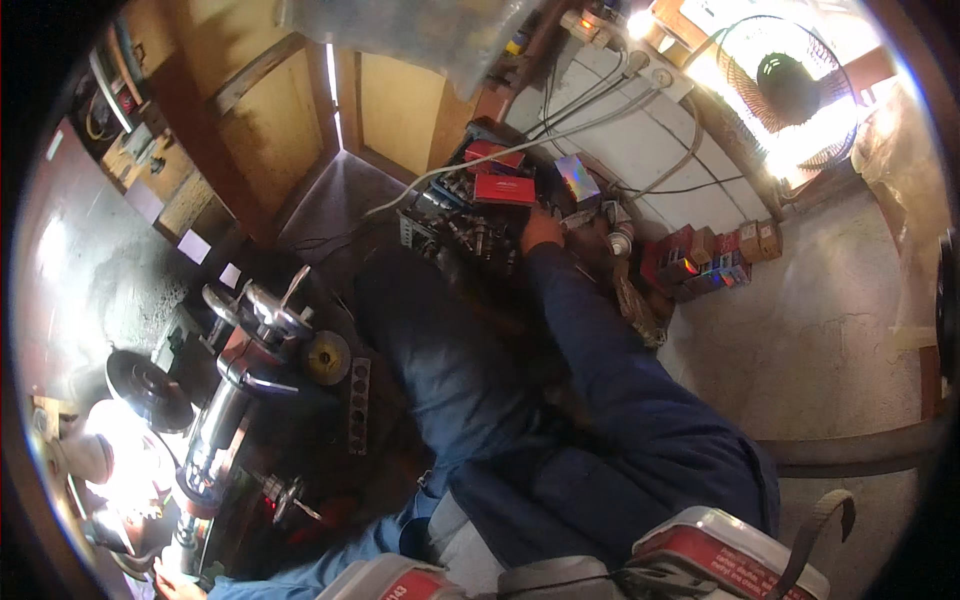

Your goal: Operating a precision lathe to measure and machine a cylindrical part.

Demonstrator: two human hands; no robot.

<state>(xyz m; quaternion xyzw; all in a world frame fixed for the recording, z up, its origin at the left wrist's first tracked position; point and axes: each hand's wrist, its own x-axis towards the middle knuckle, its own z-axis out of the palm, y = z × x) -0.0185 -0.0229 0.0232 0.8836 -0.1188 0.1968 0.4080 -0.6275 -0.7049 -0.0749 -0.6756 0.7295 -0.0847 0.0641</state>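
Observation:
My right hand (543,232) reaches among dark metal parts (485,235) packed in a crate at the top centre, just below a red box (505,188); its fingertips are hard to make out. A shiny holographic box (576,178) and a white spray can (618,232) lie beside it. At the lower left edge my left hand (175,582) is at the bottom end of a chrome machine (215,425) with handles; its fingers are partly cut off and unclear. A yellow-centred disc (325,355) and a perforated metal strip (358,405) lie right of the machine.
Wooden doors (395,105) stand ahead. Cables (600,110) cross the tiled ledge at the back. A fan (785,90) is at top right. Stacked small boxes (700,260) sit right of my arm. A bright lamp (120,455) and black disc (140,390) are at left.

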